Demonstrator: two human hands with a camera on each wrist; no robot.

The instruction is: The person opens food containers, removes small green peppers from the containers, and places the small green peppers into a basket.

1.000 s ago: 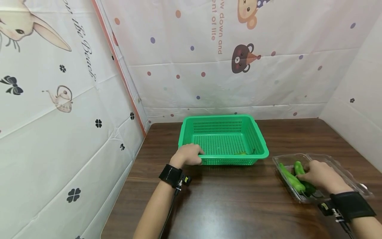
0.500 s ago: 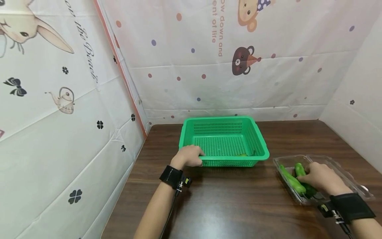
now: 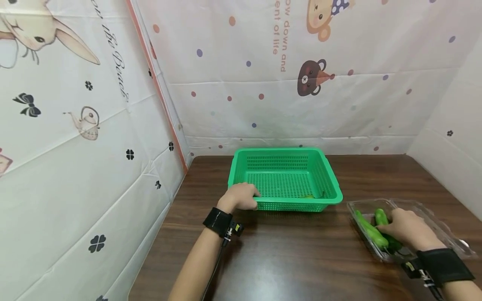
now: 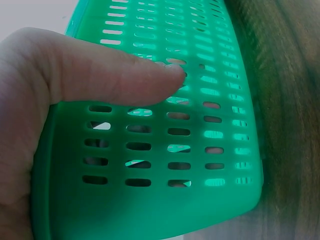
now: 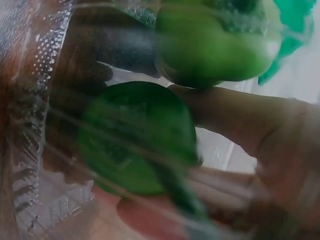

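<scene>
Right hand fingers clamp a glossy green pepper running 11-to-5 o'clock in the clear plastic tray; left hand grips the perforated green basket.

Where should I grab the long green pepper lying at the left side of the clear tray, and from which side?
Take the long green pepper around its middle, coming from above. It lies flat and lengthwise along the left wall of the clear tray, so the walls likely block a sideways approach. The right hand already grips the neighbouring pepper, so pinch across the width.

Bare forearms, black wristbands – small camera clipped on, thin cable trailing
</scene>
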